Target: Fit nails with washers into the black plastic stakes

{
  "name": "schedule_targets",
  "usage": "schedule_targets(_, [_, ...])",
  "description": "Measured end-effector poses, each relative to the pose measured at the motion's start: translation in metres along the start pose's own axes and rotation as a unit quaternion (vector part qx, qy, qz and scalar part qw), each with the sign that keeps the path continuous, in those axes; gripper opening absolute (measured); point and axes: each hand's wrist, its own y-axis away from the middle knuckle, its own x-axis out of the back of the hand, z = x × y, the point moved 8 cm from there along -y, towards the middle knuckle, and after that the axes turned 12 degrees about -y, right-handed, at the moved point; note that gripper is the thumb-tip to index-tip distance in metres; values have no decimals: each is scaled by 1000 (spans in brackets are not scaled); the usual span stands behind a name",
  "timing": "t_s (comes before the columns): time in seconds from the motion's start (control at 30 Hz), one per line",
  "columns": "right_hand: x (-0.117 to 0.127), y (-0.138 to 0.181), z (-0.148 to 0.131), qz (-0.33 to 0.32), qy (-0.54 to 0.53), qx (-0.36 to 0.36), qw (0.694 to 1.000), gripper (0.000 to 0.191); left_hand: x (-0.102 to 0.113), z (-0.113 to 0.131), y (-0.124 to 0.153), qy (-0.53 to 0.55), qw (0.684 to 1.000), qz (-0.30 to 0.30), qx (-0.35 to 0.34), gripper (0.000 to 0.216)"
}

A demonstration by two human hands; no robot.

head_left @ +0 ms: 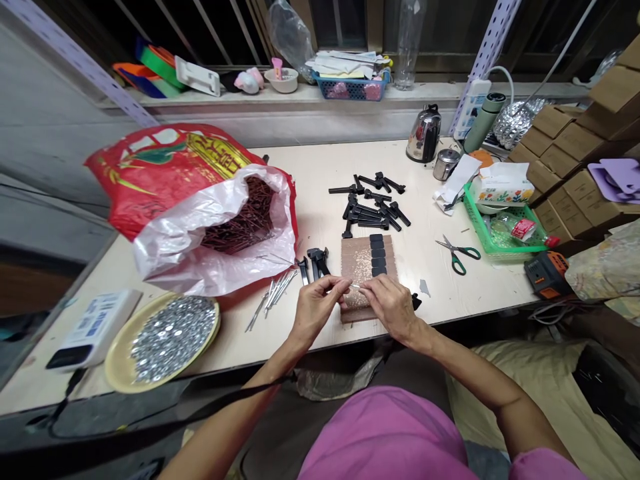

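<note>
My left hand (318, 305) and my right hand (393, 305) meet above a brown cardboard piece (353, 257), fingertips pinched. Between them stretches a thin silvery metal rod (355, 286), an end in each hand; the fingers hide its ends. Flat black rectangular pieces (377, 253) lie in a column along the cardboard's right side. Just beyond my left hand sit a few black plastic parts (316, 261). Loose metal rods (278, 292) are scattered left of that hand. A larger pile of black parts with long stems (373, 215) lies behind the cardboard.
A red bag (165, 180) of dark brownish-red rods lies open at left, behind a yellow bowl (114, 360) of small metal rings. Green-handled scissors (457, 255), a green basket (515, 252), a kettle (423, 135) and stacked cardboard boxes (575, 207) occupy the right side.
</note>
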Motion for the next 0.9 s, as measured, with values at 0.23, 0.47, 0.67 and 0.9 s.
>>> schedule_targets(0.23, [-4,-1,17,-37,-125,-106,986,19,0,2,-1,14,1000,3,-13,21])
schedule_targets(0.47, [-18,1,32,-65,-247,-196,947,23,-6,-2,-3,37,999,-30,23,24])
schedule_targets(0.67, [-8,0,15,-37,-89,-97,991,20,-3,-2,-3,30,999,-16,16,25])
schedule_targets(0.9, [-15,0,29,-55,-203,-180,961,25,-7,-6,-2,60,996,-36,46,29])
